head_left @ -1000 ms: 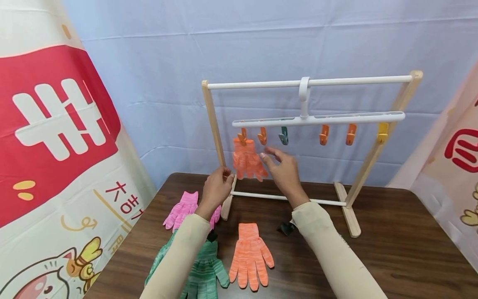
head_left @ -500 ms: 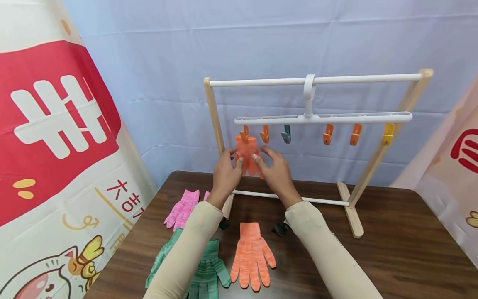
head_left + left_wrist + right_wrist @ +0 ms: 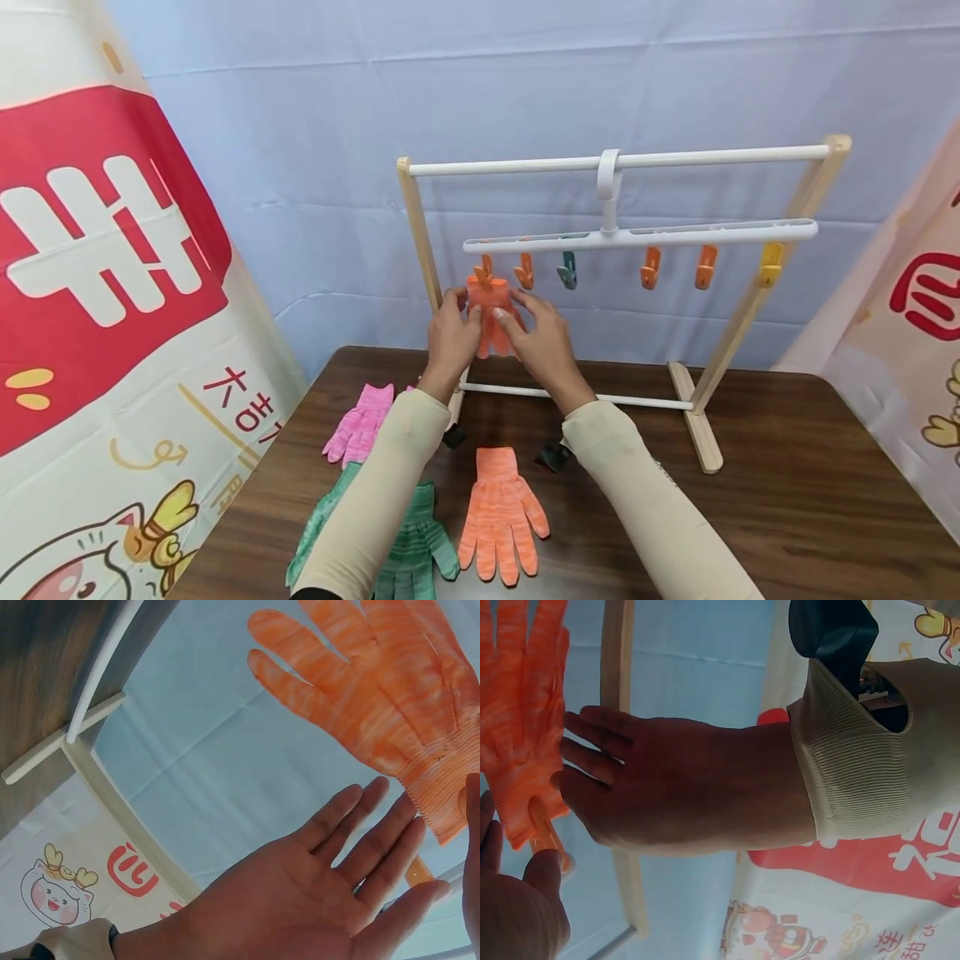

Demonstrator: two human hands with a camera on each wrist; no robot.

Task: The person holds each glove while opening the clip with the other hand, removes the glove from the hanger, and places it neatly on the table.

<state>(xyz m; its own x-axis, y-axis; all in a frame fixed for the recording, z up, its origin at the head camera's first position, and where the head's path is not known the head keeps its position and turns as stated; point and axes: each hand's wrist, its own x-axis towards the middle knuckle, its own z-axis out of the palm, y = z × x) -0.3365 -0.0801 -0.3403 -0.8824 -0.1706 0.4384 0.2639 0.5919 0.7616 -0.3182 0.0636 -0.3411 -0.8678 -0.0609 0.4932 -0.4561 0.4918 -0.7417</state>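
An orange knit glove [image 3: 491, 317] hangs fingers-down from an orange clip [image 3: 484, 275] at the left end of a white hanger [image 3: 540, 244]. My left hand [image 3: 454, 337] is at the glove's left edge, its fingers loosely extended. On the other side, my right hand [image 3: 546, 337] has its fingertips near the glove's right edge, thumb in front of it. In the left wrist view the right hand [image 3: 300, 892] shows straight fingers beside the glove's cuff [image 3: 442, 787]. The right wrist view shows the left hand's fingertips close to the glove [image 3: 517, 712]; contact is hard to tell.
The hanger hooks onto a wooden rack [image 3: 420, 233] with white bars. Several other clips hang along it, including a green one [image 3: 567, 271] and a yellow one [image 3: 770, 265]. On the brown table [image 3: 615, 517] lie an orange glove [image 3: 501, 517], pink gloves [image 3: 360, 425] and green gloves [image 3: 420, 542].
My left hand has risen toward the hanging glove, and my right hand has moved left and slightly down to it. Both now flank the glove. The camera view has shifted slightly.
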